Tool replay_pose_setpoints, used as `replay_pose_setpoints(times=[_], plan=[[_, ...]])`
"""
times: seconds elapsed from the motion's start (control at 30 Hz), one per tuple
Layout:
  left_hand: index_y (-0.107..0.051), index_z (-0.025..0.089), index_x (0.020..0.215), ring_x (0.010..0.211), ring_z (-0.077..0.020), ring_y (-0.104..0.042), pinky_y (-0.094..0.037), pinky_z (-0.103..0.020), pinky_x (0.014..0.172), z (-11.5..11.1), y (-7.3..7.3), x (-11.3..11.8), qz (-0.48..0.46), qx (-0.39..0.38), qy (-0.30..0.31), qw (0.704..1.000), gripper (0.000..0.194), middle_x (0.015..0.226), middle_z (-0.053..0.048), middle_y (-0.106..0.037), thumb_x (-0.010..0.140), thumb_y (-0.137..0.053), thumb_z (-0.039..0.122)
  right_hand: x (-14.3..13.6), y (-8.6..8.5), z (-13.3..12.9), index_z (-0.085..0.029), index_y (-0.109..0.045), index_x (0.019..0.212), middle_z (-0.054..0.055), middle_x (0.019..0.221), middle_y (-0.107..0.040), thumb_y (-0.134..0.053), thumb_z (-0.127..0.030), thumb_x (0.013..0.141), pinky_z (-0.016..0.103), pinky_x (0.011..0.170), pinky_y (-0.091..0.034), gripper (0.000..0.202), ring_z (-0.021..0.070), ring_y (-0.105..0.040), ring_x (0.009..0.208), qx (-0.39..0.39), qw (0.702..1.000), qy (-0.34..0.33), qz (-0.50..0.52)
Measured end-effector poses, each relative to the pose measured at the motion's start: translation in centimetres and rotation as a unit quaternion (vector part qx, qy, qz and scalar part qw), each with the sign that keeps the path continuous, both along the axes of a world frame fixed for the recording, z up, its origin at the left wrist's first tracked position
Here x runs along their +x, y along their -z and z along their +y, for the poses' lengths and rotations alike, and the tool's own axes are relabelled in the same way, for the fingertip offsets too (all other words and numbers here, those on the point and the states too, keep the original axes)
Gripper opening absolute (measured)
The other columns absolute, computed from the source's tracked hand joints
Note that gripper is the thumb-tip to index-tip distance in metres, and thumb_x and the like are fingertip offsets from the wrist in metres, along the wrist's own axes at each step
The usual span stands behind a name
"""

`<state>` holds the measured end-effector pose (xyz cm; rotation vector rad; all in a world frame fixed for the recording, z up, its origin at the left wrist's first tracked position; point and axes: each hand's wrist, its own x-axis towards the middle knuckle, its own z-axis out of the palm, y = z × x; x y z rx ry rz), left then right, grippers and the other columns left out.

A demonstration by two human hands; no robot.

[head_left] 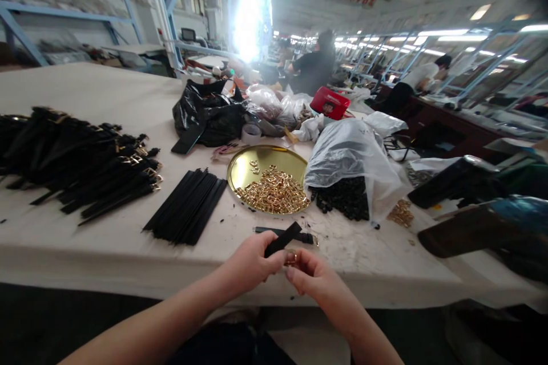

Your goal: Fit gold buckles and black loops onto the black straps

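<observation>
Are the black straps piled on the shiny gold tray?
No, the gold tray holds small gold buckles; the black straps lie beside it.

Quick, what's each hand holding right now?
Left hand: closed on a black strip.
Right hand: fingertips closed on a small gold-coloured buckle.

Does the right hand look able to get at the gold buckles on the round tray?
Likely yes: the gold buckles lie uncovered just ahead, though the right hand seems to hold a gold piece.
</observation>
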<state>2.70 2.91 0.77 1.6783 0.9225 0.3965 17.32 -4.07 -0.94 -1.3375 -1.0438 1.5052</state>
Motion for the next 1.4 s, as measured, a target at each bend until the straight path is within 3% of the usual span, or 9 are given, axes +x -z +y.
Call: replay_pose_setpoints(times=[0.2, 0.43, 0.6, 0.73, 0.9, 1.0, 1.1, 1.23, 1.4], plan=[[-0.051, 0.015, 0.073, 0.049, -0.0091, -0.045, -0.032, -0.018, 0.045, -0.4, -0.4, -0.4, 0.028, 0.03, 0.018, 0.999, 0.014, 0.059, 0.003, -0.051, 0.075, -0.047, 0.029, 0.3, -0.1, -1.3, -0.019, -0.059, 0.08, -0.003, 0.072, -0.051, -0.068, -0.031, 0.066, 0.021, 0.058, -0.036, 0.02, 0.01, -0.045, 0.063, -0.01, 0.997, -0.054, 0.061], [-0.05, 0.015, 0.074, 0.043, -0.0086, -0.045, -0.035, -0.018, 0.038, -0.1, 0.7, -0.2, 0.053, -0.078, 0.097, 0.991, 0.022, 0.055, 0.004, -0.047, 0.075, -0.048, 0.037, -0.3, 1.8, -1.4, -0.02, -0.061, 0.082, -0.003, 0.065, -0.057, -0.068, -0.031, 0.068, 0.023, 0.056, -0.038, 0.02, 0.0118, -0.05, 0.06, 0.048, 0.995, 0.08, -0.027], [-0.047, 0.016, 0.079, 0.042, -0.0069, -0.041, -0.033, -0.017, 0.039, 0.1, 1.3, -0.1, 0.022, -0.108, 0.109, 0.988, 0.028, 0.058, 0.004, -0.049, 0.081, -0.04, 0.042, -0.3, 2.4, -1.2, -0.02, -0.064, 0.088, -0.003, 0.063, -0.059, -0.072, -0.032, 0.064, 0.024, 0.057, -0.042, 0.027, 0.0109, -0.052, 0.058, 0.033, 0.98, 0.19, 0.047], [-0.045, 0.017, 0.083, 0.04, -0.0062, -0.036, -0.029, -0.017, 0.038, 0.0, 1.9, -0.3, 0.021, -0.127, 0.088, 0.988, 0.029, 0.058, 0.005, -0.047, 0.084, -0.033, 0.043, -0.3, 2.5, -0.7, -0.022, -0.066, 0.081, -0.004, 0.069, -0.06, -0.076, -0.031, 0.06, 0.021, 0.059, -0.046, 0.025, 0.0072, -0.053, 0.057, -0.015, 0.933, 0.308, 0.184], [-0.05, 0.017, 0.074, 0.052, -0.0089, -0.044, -0.033, -0.02, 0.051, 0.1, 2.1, -0.5, 0.07, -0.042, 0.129, 0.988, 0.026, 0.059, 0.004, -0.05, 0.085, -0.035, 0.036, -0.6, 2.7, -0.5, -0.022, -0.067, 0.082, -0.004, 0.069, -0.059, -0.078, -0.027, 0.057, 0.017, 0.055, -0.047, 0.028, 0.0045, -0.053, 0.055, -0.096, 0.91, 0.291, 0.281], [-0.053, 0.017, 0.076, 0.061, -0.0114, -0.047, -0.035, -0.021, 0.058, 0.1, 1.7, -0.2, 0.06, -0.004, 0.129, 0.99, 0.022, 0.065, 0.002, -0.053, 0.083, -0.037, 0.031, -1.4, 3.1, -0.5, -0.02, -0.066, 0.083, -0.002, 0.068, -0.06, -0.075, -0.031, 0.061, 0.02, 0.054, -0.045, 0.027, 0.0065, -0.052, 0.054, -0.086, 0.935, 0.254, 0.232], [-0.051, 0.017, 0.08, 0.062, -0.0111, -0.047, -0.037, -0.021, 0.058, 0.1, 1.6, 0.1, 0.026, -0.077, 0.094, 0.992, 0.012, 0.07, 0.002, -0.053, 0.077, -0.042, 0.025, -2.4, 3.6, -0.5, -0.018, -0.065, 0.085, -0.001, 0.067, -0.061, -0.07, -0.035, 0.067, 0.023, 0.059, -0.044, 0.025, 0.0113, -0.053, 0.061, -0.012, 0.964, 0.241, 0.113], [-0.044, 0.016, 0.084, 0.048, -0.0078, -0.041, -0.034, -0.019, 0.044, 0.2, 2.0, 0.1, 0.001, -0.209, 0.072, 0.975, 0.017, 0.065, 0.004, -0.049, 0.078, -0.042, 0.032, -3.1, 3.9, -0.6, -0.019, -0.061, 0.086, 0.0, 0.068, -0.059, -0.061, -0.039, 0.074, 0.026, 0.062, -0.042, 0.022, 0.015, -0.053, 0.067, 0.036, 0.971, 0.235, -0.004], [-0.042, 0.017, 0.079, 0.043, -0.0051, -0.038, -0.029, -0.017, 0.04, 0.4, 2.6, -0.2, -0.008, -0.219, 0.087, 0.972, 0.023, 0.062, 0.004, -0.052, 0.081, -0.042, 0.039, -2.6, 3.5, -0.7, -0.019, -0.059, 0.071, -0.001, 0.066, -0.054, -0.057, -0.04, 0.076, 0.025, 0.062, -0.039, 0.023, 0.014, -0.049, 0.065, 0.053, 0.964, 0.244, -0.092]])
